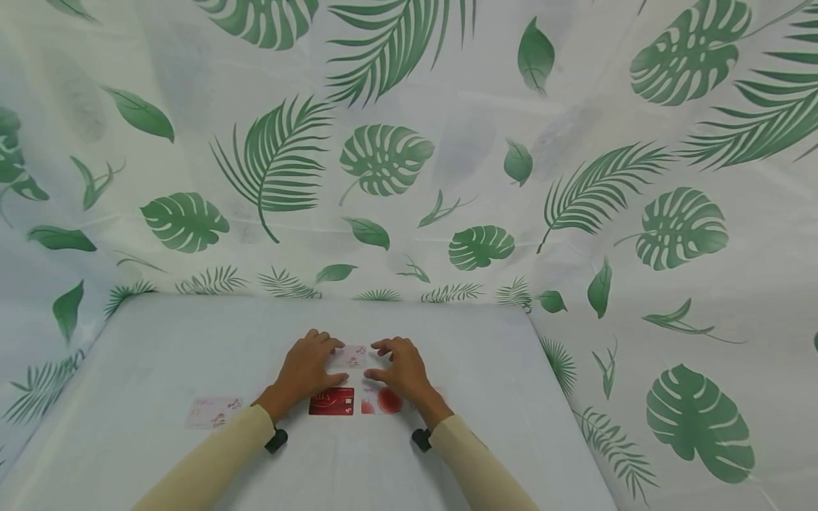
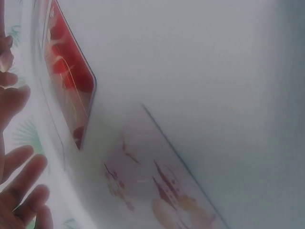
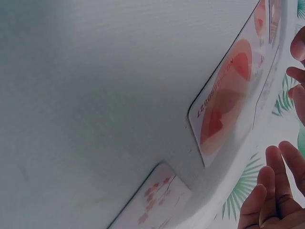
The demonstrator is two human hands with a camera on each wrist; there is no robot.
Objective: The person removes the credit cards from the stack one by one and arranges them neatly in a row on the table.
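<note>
A pale card with a pink blossom print (image 1: 351, 355) lies flat on the white table between my two hands. On its left is my left hand (image 1: 308, 365), fingers bent loosely, fingertips right at the card's left end and thumb pointing inward. My right hand (image 1: 405, 369) sits on the other side, thumb and fingers apart, fingertips just off the right end. Below the hands are a red VIP card (image 1: 331, 402) and a white card with a red round design (image 1: 383, 401). The right wrist view shows a number on the round-design card (image 3: 224, 98).
Another pale blossom-print card (image 1: 215, 412) lies to the left, beside the left forearm; it appears large in the left wrist view. Part of a pale card shows behind the right wrist. Leaf-print sheeting (image 1: 383, 248) hangs around the table (image 1: 358, 468).
</note>
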